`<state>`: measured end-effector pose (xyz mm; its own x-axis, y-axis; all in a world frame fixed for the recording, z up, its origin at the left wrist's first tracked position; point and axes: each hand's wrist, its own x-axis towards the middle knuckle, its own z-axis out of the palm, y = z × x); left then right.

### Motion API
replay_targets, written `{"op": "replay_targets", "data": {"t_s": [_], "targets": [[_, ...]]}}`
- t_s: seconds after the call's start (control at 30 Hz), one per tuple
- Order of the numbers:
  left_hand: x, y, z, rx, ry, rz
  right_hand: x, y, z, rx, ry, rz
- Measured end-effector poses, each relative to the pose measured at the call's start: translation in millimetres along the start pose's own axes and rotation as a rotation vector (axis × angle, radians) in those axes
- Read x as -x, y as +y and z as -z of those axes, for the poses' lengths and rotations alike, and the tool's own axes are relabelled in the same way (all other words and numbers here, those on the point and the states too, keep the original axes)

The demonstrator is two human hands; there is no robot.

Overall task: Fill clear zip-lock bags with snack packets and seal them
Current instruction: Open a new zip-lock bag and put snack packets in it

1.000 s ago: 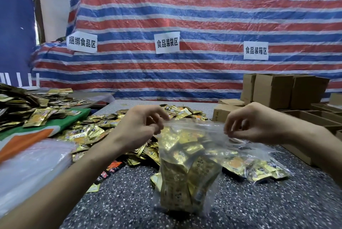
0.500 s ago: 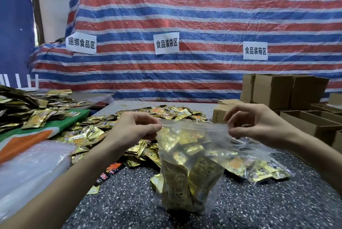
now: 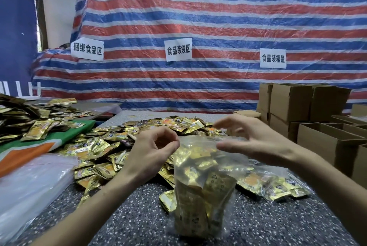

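**Bag packed, right hand off the zip**

Centre of view: clear zip-lock bag (image 3: 202,186), upright on the speckled table (image 3: 139,224), stuffed nearly to the top with gold snack packets (image 3: 198,158). Just in front of the loose packet pile (image 3: 119,146), between both hands.

Left hand (image 3: 153,152): thumb and forefinger curled tight together at the bag's upper left corner, pinching the zip edge as far as can be told. Remaining fingers tucked under.

Right hand (image 3: 258,142): wide open, fingers spread and straight, holding nothing. Hovering over the right end of the zip edge, thumb low near the plastic. Motion-blurred, so contact not certain.

Progress, by judgement:
- Filling of this bag finished.
- Top edge flat and drawn together, so seal probably pressed shut or close to it. Closure along the full strip impossible to confirm through the blur.
- One more filled bag (image 3: 268,184) lying flat behind to the right, apparently done.
- Still to do: the large pile of loose packets, plus a stack of empty clear bags (image 3: 29,182) at the left edge.
- Far from the end overall.
- Open cardboard boxes (image 3: 325,140) at right, well apart from either hand.

Against half a second ago:
- Then, both hands pinching the top edge, the right one at the right end.
- Now, right pinch released, fingers fanned out and lifted clear.
- Left pinch unchanged, same corner.
- Bag in the same spot, same upright stance.
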<state>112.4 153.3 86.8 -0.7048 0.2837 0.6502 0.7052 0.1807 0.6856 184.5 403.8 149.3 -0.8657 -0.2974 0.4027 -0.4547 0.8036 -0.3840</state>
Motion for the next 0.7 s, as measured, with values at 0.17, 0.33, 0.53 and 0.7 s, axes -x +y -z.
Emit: {"op": "replay_targets", "data": {"t_s": [0.17,0.33,0.53,0.7], "targets": [[2.7,2.1,-5.1,-0.017,-0.018,-0.098,-36.6,-31.9,-27.9,0.160,-0.063,0.164],[4.6,2.3,-2.0,-0.007,-0.020,-0.101,-49.8,-32.0,-37.1,0.026,-0.089,0.182],[3.2,1.8,1.1,-0.032,-0.078,-0.093,-51.6,-29.8,-43.2,-0.009,-0.046,0.206],[0.0,2.5,2.4,-0.135,-0.183,-0.178,-51.2,-31.2,-41.1,-0.029,-0.042,0.199]]}}
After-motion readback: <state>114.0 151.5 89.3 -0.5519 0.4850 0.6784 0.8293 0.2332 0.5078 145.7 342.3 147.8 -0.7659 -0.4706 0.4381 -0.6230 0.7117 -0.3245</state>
